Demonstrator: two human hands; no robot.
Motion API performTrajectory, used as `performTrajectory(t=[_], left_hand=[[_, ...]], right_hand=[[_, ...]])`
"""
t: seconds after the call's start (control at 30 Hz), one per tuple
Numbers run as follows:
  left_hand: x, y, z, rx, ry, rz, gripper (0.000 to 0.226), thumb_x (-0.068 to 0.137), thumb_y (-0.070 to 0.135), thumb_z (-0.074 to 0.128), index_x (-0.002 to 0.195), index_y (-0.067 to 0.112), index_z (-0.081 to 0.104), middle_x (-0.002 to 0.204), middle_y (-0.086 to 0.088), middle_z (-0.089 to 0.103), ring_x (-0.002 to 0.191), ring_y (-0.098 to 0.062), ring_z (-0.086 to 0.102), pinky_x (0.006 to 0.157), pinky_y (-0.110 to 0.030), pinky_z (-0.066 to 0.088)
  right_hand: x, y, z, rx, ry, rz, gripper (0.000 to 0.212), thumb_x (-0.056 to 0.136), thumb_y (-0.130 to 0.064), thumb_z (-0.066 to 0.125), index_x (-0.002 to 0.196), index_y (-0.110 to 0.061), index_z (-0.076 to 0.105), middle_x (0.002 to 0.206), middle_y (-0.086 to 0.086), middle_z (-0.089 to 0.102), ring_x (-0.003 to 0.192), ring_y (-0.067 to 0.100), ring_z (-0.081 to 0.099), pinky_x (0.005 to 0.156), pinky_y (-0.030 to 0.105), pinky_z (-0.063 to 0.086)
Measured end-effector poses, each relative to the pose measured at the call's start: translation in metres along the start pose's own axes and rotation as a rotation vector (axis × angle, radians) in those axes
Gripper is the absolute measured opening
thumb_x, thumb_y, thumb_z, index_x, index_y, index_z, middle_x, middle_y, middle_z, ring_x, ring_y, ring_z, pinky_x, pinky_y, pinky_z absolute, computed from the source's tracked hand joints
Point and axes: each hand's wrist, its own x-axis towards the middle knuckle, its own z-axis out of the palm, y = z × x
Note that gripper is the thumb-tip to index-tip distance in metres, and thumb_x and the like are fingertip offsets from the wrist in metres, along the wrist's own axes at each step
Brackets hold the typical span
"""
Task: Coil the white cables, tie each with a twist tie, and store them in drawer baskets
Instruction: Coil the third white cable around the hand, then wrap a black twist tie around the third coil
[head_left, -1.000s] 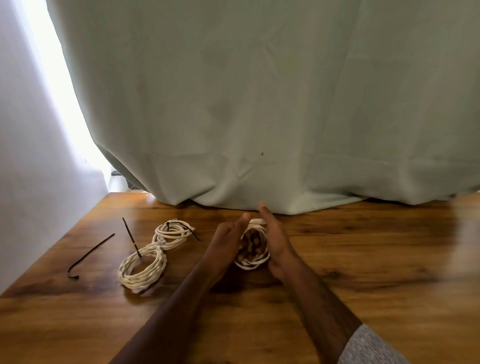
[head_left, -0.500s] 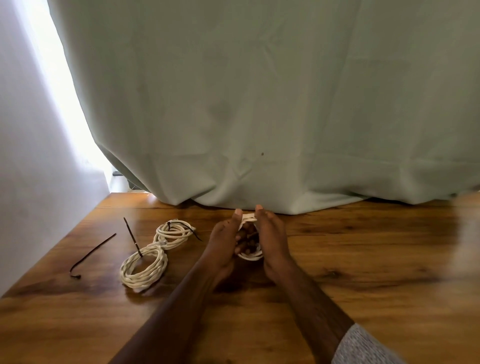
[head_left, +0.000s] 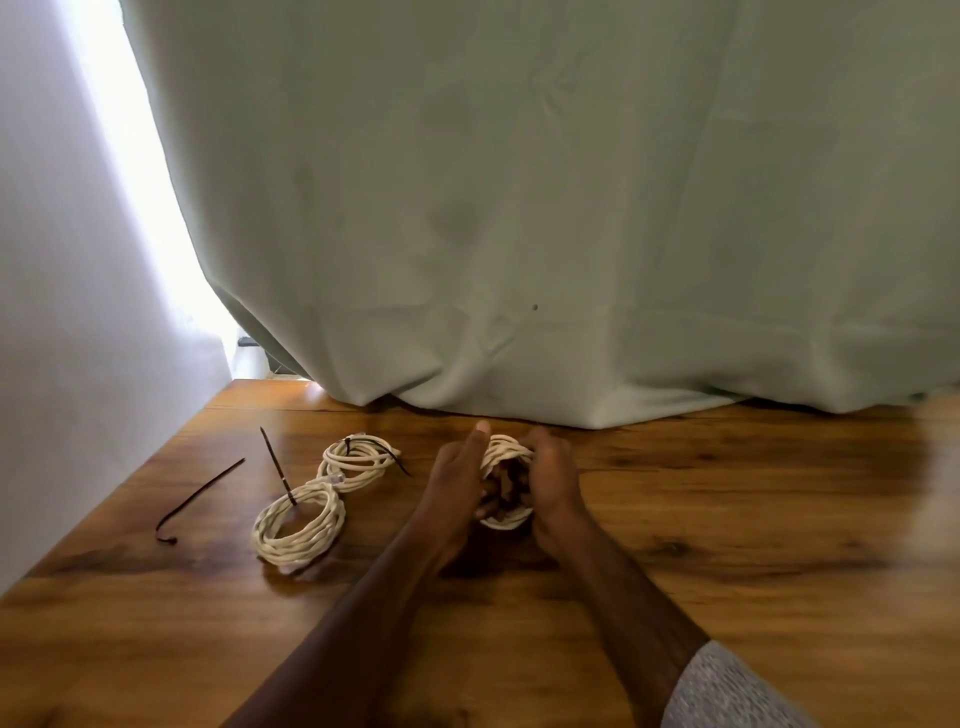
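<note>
A glossy wooden tabletop (head_left: 727, 519) runs up to a pale green curtain (head_left: 519, 208), daylight showing past the curtain's left edge. Just in front of the curtain's hem, my left hand (head_left: 457, 488) and right hand (head_left: 553, 483) grip a white coil (head_left: 506, 452) between them, fingers curled through it. Left of that coil lie two more coils (head_left: 301, 525) and a loose black tie (head_left: 197, 496).

Two coils (head_left: 332, 493) left of held coil (head_left: 506, 452) — ties (head_left: 200, 493) farther left.
</note>
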Motion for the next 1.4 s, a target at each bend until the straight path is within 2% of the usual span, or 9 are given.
performTrajectory(t=[0.17,0.33,0.43,0.53,0.67,0.93,1.03,1.1,1.4], left_hand=[[-0.005,-0.001,0.0,-0.081,0.19,-0.099,0.054,0.095,0.041,0.061,0.119,-0.006,0.054,0.098,-0.018,0.066,0.075,-0.022,0.068,0.048,-0.025,0.051],[-0.032,0.009,0.0,-0.171,0.117,-0.165,0.036,0.099,0.033,0.053,0.095,-0.002,0.063,0.059,-0.005,0.063,0.042,-0.009,0.057,0.04,-0.016,0.041],[-0.04,0.003,-0.005,-0.28,0.219,-0.186,0.057,0.093,0.051,0.06,0.122,0.002,0.057,0.101,-0.021,0.072,0.082,-0.028,0.074,0.057,-0.033,0.056],[-0.054,0.009,-0.012,-0.307,0.322,-0.079,0.05,0.092,0.047,0.061,0.12,0.005,0.059,0.109,-0.023,0.071,0.095,-0.034,0.073,0.067,-0.04,0.06],[-0.078,0.016,-0.027,-0.311,0.308,0.068,0.047,0.086,0.046,0.056,0.101,0.004,0.07,0.096,-0.02,0.074,0.086,-0.029,0.074,0.069,-0.037,0.059],[-0.097,0.037,-0.125,-0.164,0.68,0.164,0.03,0.097,0.025,0.061,0.085,0.001,0.073,0.08,-0.019,0.074,0.073,-0.035,0.07,0.07,-0.044,0.055],[-0.103,0.052,-0.165,-0.244,0.798,0.116,0.03,0.098,0.023,0.058,0.074,0.004,0.062,0.056,-0.011,0.055,0.044,-0.02,0.051,0.048,-0.028,0.047],[-0.105,0.062,-0.188,-0.288,0.867,0.119,0.028,0.099,0.025,0.056,0.08,0.005,0.061,0.063,-0.014,0.054,0.049,-0.021,0.049,0.043,-0.026,0.043],[-0.103,0.06,-0.272,-0.186,1.123,0.143,0.043,0.1,0.029,0.052,0.065,0.004,0.052,0.058,-0.012,0.046,0.027,-0.013,0.038,0.044,-0.025,0.038]], right_hand=[[-0.012,-0.003,0.006,0.067,-0.005,0.02,0.037,0.09,-0.039,0.054,0.081,-0.008,0.072,0.083,0.015,0.074,0.076,0.029,0.07,0.069,0.042,0.054],[-0.027,-0.006,0.015,-0.07,0.149,-0.256,0.038,0.085,-0.019,0.062,0.047,-0.013,0.059,0.049,0.002,0.054,0.049,0.016,0.049,0.053,0.035,0.04],[-0.036,-0.009,0.023,-0.067,0.136,-0.285,0.04,0.079,-0.021,0.06,0.041,-0.018,0.047,0.046,-0.001,0.043,0.048,0.017,0.04,0.051,0.034,0.035],[-0.042,-0.011,0.037,-0.067,0.135,-0.275,0.035,0.072,-0.029,0.058,0.042,-0.015,0.048,0.046,0.002,0.045,0.048,0.019,0.043,0.05,0.035,0.036],[-0.051,-0.009,0.056,-0.055,0.072,-0.301,0.04,0.081,-0.021,0.062,0.043,-0.015,0.053,0.044,-0.004,0.049,0.045,0.014,0.045,0.05,0.031,0.036],[-0.093,-0.008,0.127,-0.351,-0.36,-0.462,0.033,0.099,-0.03,0.059,0.074,-0.016,0.075,0.067,-0.003,0.071,0.061,0.007,0.065,0.057,0.028,0.049],[-0.101,-0.017,0.154,-0.366,-0.328,-0.605,0.038,0.1,-0.034,0.056,0.073,-0.011,0.071,0.063,0.001,0.067,0.059,0.013,0.061,0.059,0.031,0.047],[-0.1,-0.023,0.174,-0.351,-0.338,-0.643,0.033,0.098,-0.032,0.057,0.077,-0.012,0.071,0.065,0.001,0.067,0.063,0.019,0.064,0.062,0.038,0.054],[-0.101,0.003,0.239,-0.929,-0.701,-0.556,0.02,0.086,-0.023,0.077,0.104,-0.013,0.078,0.101,0.008,0.077,0.088,0.022,0.071,0.088,0.034,0.057]])
